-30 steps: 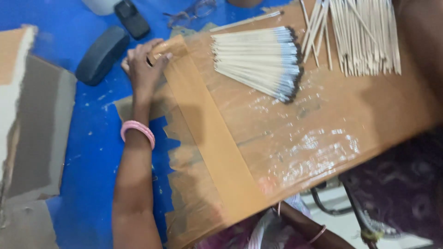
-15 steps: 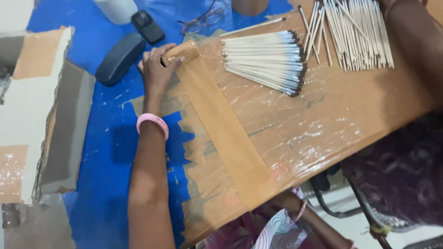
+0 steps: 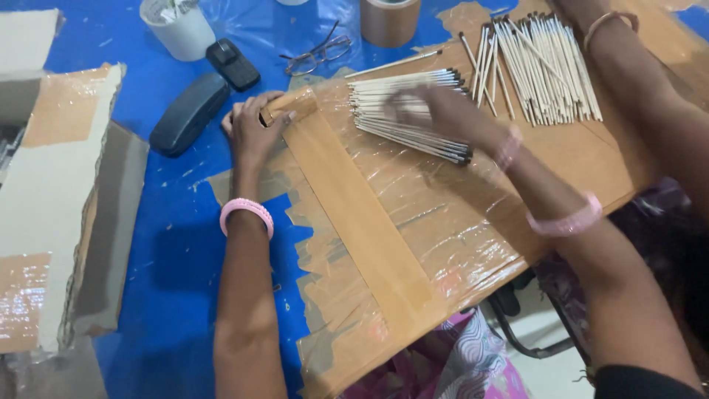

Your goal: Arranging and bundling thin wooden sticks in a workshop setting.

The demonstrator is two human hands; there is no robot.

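We pin brown tape strip [image 3: 354,214] end under left hand [image 3: 255,129], fingers closed; right hand [image 3: 436,111] spread flat, steadying dark-tipped stick bundle [image 3: 402,107]

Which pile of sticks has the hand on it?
The right hand rests on the dark-tipped bundle of sticks lying sideways near the board's middle. The other pile of plain sticks, farther back, has no hand on it.

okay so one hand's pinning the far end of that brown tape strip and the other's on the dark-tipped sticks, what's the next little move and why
Probably slide a few sticks from the dark-tipped bundle under the right hand onto the brown tape strip. The left hand pins the strip's far end, and the strip looks bare, with nothing lying on it.
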